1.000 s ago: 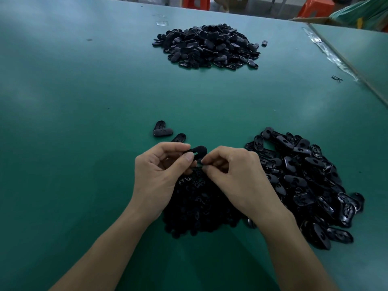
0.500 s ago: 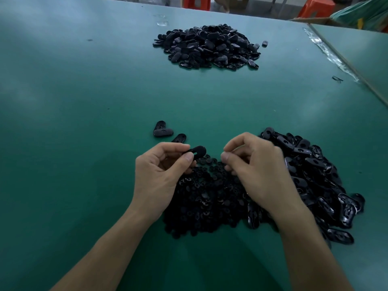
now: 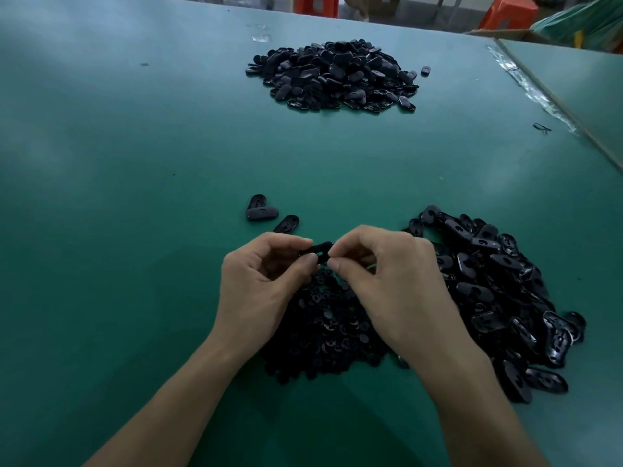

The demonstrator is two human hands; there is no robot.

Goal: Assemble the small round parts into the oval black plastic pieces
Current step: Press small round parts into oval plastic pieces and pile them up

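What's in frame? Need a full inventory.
Table: one, green, under everything.
Far pile of oval pieces: one, black, far centre.
Stray oval piece: one, black, just right of far pile.
Right pile of oval pieces: one, black, near right.
Pile of small round parts: one, black, near centre, partly hidden by hands.
Loose oval pieces: three, black, near centre-left.
Held oval piece: one, black, between both hands.
Stools: two, orange, beyond table.
Left hand: pinches held piece's left end.
Right hand: pinches its right end.
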